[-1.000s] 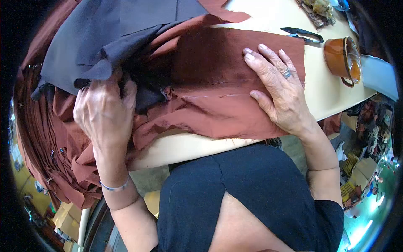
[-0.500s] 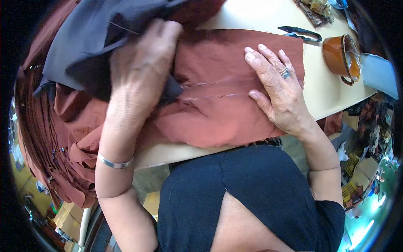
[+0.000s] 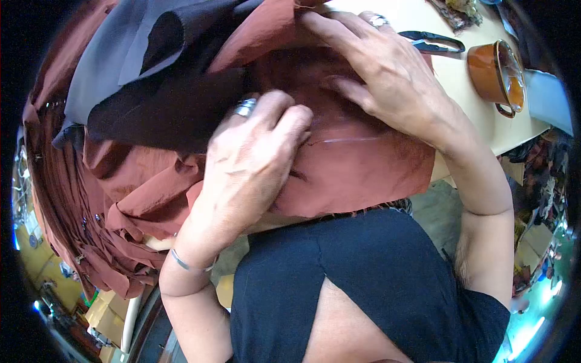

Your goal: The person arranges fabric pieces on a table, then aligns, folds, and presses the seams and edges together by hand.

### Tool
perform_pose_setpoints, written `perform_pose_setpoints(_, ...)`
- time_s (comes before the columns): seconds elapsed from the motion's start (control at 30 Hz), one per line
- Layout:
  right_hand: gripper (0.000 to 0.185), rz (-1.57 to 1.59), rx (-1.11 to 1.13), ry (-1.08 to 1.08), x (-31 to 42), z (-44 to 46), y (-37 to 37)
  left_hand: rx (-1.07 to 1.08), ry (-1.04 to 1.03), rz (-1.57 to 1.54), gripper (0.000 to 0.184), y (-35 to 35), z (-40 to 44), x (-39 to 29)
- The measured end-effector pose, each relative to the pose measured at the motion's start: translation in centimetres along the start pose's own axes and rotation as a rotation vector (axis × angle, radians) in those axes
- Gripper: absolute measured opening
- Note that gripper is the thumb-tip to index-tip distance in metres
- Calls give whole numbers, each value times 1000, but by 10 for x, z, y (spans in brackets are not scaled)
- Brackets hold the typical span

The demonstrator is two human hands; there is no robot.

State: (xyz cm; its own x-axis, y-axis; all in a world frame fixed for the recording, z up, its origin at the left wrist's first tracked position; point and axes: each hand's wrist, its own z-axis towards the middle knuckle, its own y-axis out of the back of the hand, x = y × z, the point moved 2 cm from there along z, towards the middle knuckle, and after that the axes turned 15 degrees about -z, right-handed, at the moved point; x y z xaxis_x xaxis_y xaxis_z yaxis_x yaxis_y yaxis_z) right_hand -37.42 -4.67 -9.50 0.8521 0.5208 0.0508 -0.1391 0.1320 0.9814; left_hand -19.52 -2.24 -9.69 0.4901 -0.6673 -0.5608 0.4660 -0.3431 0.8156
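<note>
A rust-brown cloth (image 3: 369, 172) lies over the near edge of the table, with a pale line running across it. My left hand (image 3: 257, 148), ringed and with a bangle at the wrist, presses its bent fingers together on this cloth; the fingertips are partly hidden. Dark grey-black cloth (image 3: 163, 112) is bunched just left of that hand. Farther up, my right hand (image 3: 387, 75) reaches over the rust-brown cloth, thumb apart from the stretched fingers. Its fingertips meet a raised fold (image 3: 260, 33) of rust-brown cloth at the top.
Black-handled thread snips (image 3: 433, 42) lie beyond my right hand. A brown enamel mug (image 3: 486, 72) stands at the right on the cream table (image 3: 523, 133). Many layers of rust-brown cloth (image 3: 60, 187) hang at the left. Scraps (image 3: 457, 15) sit at the top right.
My right hand has moved up and left from lying flat on the cloth to the fold. My left hand has come right and down, off the dark cloth. Rust-brown cloth is now raised at the top.
</note>
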Motion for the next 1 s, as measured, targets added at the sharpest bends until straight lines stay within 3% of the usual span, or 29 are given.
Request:
perform_pose_setpoints(0.13, 64, 292, 95, 11, -7, 4, -6, 26, 154, 192, 16, 12, -9, 0)
perform_pose_setpoints(0.23, 66, 262, 33, 20, -3, -1, -4, -162, -83, 402, 21, 18, -9, -8)
perform_pose_setpoints(0.37, 69, 211, -264, 130, -3, 3, -27, -106, -71, 19, 20, 4, -4, -10)
perform_pose_setpoints(0.4, 68, 211, -255, 125, -2, 5, -27, -59, 45, -68, 14, 3, 0, -10)
perform_pose_setpoints(0.5, 68, 324, -50, 68, -3, 11, -17, -27, 132, -141, 15, -1, 0, -5)
perform_pose_setpoints(0.7, 57, 662, -185, 51, -6, 14, -34, 11, 153, -97, 14, -3, 2, -5)
perform_pose_setpoints(0.87, 56, 441, -10, -99, 3, 7, -20, 62, 110, 17, 14, -6, 0, -6)
perform_pose_setpoints(1.0, 51, 492, -120, -8, 3, 9, -29, 92, 88, 65, 13, -9, -2, -7)
